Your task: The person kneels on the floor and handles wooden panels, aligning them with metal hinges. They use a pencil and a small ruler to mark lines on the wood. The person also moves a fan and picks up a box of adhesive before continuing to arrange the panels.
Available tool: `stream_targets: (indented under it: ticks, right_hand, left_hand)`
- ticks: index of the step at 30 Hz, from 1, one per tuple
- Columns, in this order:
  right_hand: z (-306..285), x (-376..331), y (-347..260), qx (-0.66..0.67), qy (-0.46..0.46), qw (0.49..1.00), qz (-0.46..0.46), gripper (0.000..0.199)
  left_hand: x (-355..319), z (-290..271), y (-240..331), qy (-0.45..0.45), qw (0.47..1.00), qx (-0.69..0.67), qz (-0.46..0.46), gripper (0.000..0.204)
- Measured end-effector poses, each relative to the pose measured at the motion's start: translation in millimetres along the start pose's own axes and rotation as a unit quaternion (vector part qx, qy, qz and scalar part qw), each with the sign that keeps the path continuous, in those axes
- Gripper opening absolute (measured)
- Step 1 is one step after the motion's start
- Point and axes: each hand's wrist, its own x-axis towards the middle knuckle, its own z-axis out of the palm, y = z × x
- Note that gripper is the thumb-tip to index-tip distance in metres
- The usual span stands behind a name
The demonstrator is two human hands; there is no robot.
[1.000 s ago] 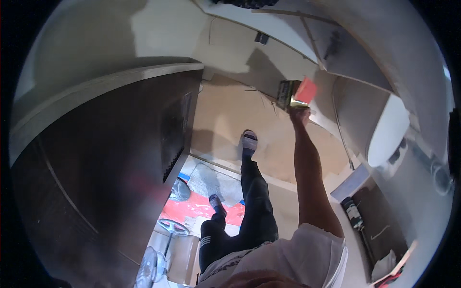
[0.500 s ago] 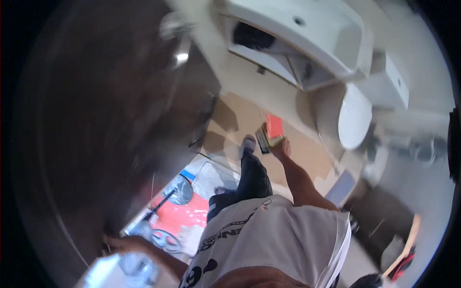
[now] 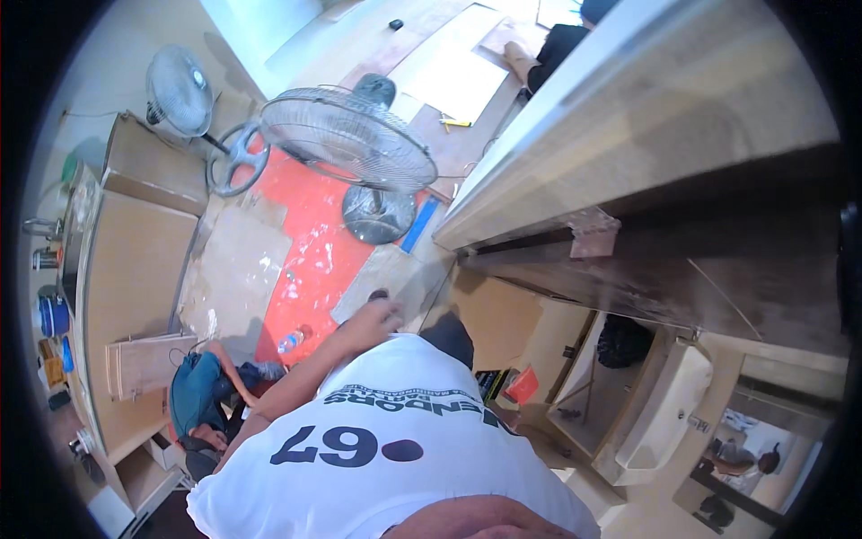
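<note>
Below and left of the large floor fan (image 3: 355,135), a crouching co-worker (image 3: 193,382) is close to the person's left forearm (image 3: 301,382), so a careful carry seems to call for that elbow tucked in. A plastic bottle (image 3: 290,341) lies on the floor below the fan's left part, worth minding underfoot. Below the fan's middle, the left hand (image 3: 375,325) hangs beside the white shirt (image 3: 431,431), its fingers loosely bent with nothing visible in them; so free, it could steady the load. Below and right of the fan, the right hand (image 3: 508,415) appears to grasp the orange-red block (image 3: 521,384) and the dark piece (image 3: 491,383) just beside it; pressing both together, close to the body and away from the brown door (image 3: 700,269) farther right of the fan, would probably serve best. The crouching co-worker, below-left of the fan, is partly covered by that left forearm; the left fingertips, below it, are too small and soft to read exactly. Below-right of it, shirt and load hide most of the right hand, so the placing of its fingers cannot be told, nor what the block is. Above-right of the fan, another worker (image 3: 558,54) is cut off by the doorway edge.
</note>
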Motion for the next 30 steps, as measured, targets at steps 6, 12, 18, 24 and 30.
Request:
stream_targets:
  ticks: [6, 12, 18, 24, 30]
  right_hand:
    - [-6.4, -23.9, -59.8, -0.093, -0.015, 0.996, -0.004, 0.086]
    - [-35.5, -76.7, -164.3, -0.016, -0.01, 0.998, -0.053, 0.088]
    - [6.2, -86.2, -219.6, 0.006, -0.008, 0.998, -0.064, 0.087]
    - [56.3, -117.9, -280.6, -0.014, 0.01, 0.997, -0.072, 0.082]
    - [17.8, -283.2, -402.2, 0.032, -0.072, 0.994, -0.071, 0.071]
  left_hand:
    - [-47.4, -49.7, -187.8, 0.252, 0.923, -0.015, -0.29, 0.041]
    - [-128.8, -48.7, -267.5, 0.308, 0.842, -0.134, -0.421, 0.037]
    - [-146.8, -61.1, -262.2, 0.344, 0.816, -0.158, -0.437, 0.023]
    - [-158.3, -144.8, -326.8, 0.404, 0.681, -0.437, -0.427, 0.016]
    - [-147.7, -320.7, -361.4, 0.415, 0.769, -0.28, -0.397, 0.018]
